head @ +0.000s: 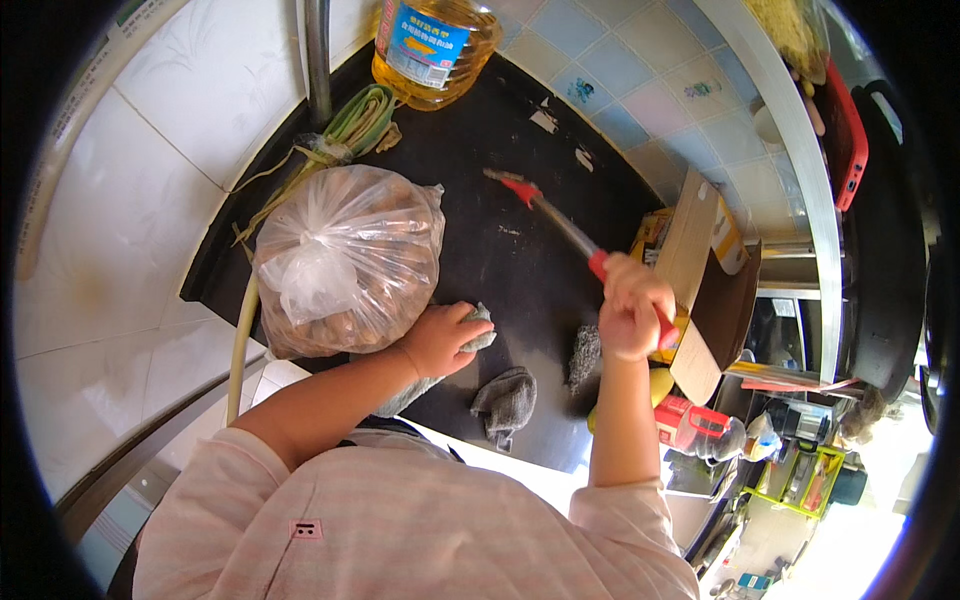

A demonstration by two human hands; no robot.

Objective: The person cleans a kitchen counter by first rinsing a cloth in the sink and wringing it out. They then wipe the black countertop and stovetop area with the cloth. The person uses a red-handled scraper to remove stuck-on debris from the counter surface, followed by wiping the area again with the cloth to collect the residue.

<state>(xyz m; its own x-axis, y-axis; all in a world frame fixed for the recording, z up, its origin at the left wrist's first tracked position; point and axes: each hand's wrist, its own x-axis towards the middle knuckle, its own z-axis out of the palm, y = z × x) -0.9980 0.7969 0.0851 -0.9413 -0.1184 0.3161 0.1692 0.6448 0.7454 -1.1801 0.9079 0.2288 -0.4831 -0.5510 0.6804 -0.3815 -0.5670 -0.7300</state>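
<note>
My right hand grips the red handle of a long scraper. Its metal shaft slants up and left, and the narrow tip is over the black countertop. Bunched in my left hand is a grey-green cloth, at the lower right side of a knotted clear plastic bag. The brown contents of the bag cannot be made out exactly. A crumpled dark grey cloth lies between my forearms. Near my right wrist is a grey steel-wool-like scouring pad.
At the far corner stands a bottle of yellow cooking oil; tied green onions lie beside it. An opened cardboard box is at the right, under a metal-edged shelf. A red-capped plastic jug stands nearer me.
</note>
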